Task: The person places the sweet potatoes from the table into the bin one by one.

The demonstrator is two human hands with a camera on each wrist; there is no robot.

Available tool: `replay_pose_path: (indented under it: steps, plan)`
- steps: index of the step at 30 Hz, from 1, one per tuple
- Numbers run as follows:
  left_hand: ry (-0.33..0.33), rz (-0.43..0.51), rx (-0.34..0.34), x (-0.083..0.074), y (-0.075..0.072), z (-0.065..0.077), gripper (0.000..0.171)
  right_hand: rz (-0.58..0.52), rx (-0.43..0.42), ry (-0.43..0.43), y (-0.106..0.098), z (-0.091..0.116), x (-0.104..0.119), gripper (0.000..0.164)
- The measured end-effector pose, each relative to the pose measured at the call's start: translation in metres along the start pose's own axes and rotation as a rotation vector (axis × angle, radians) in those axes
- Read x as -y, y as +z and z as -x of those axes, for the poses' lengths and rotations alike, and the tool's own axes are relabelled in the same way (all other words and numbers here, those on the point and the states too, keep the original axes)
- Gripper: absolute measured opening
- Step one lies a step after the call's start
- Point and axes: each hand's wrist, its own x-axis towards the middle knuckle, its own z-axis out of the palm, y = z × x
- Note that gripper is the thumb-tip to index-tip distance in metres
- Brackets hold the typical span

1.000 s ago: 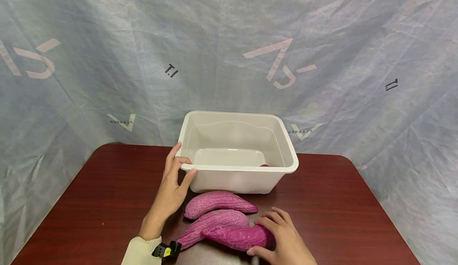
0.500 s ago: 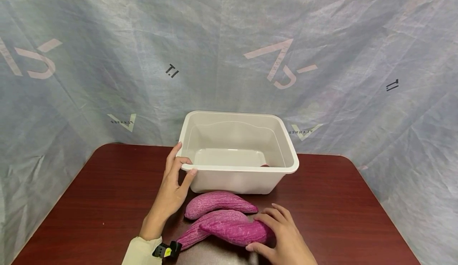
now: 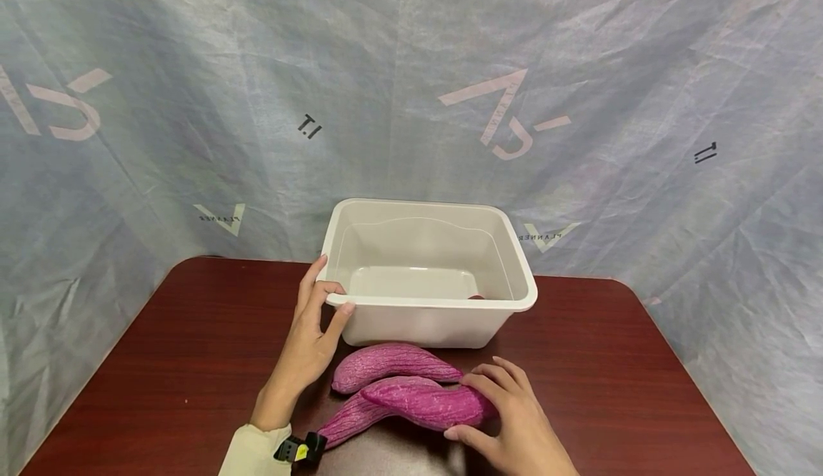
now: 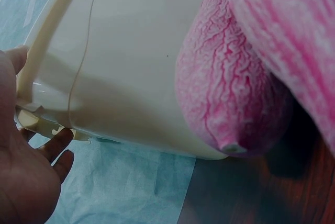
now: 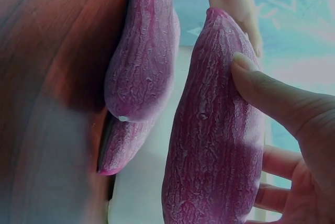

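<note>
My right hand (image 3: pixel 514 419) grips the thick right end of a purple sweet potato (image 3: pixel 427 406), thumb on the near side and fingers on the far side. In the right wrist view this wrinkled sweet potato (image 5: pixel 212 130) is held off the table. Just beneath it another sweet potato (image 3: pixel 347 419) lies partly hidden. A third, curved sweet potato (image 3: pixel 386 365) rests farther off, along the front of a white plastic bin (image 3: pixel 418 326). At the bin's front left corner my left hand (image 3: pixel 307 344) holds the rim, thumb on the outside and fingers over the edge.
A small reddish thing (image 3: pixel 476 297) shows inside the bin, mostly hidden by the front wall. The dark red wooden table (image 3: pixel 611 376) ends at a grey printed cloth (image 3: pixel 398 90) that hangs behind and at the sides. A black device (image 3: pixel 302 449) is strapped on my left wrist.
My right hand has raised the gripped sweet potato slightly and moved it a little away from me, towards the bin. My left hand and the bin have stayed put.
</note>
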Motion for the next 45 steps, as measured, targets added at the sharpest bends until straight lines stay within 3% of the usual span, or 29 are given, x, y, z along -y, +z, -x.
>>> replay_pose_path:
  steps: [18, 45]
  plan:
    - [0.005, -0.014, -0.005, -0.001, 0.0, 0.0, 0.017, -0.03, -0.085, -0.002, -0.005, -0.013, 0.007, 0.06]
    - [0.003, -0.006, -0.006, 0.0, 0.001, -0.001, 0.017, -0.055, -0.114, -0.004, -0.02, -0.036, 0.013, 0.062]
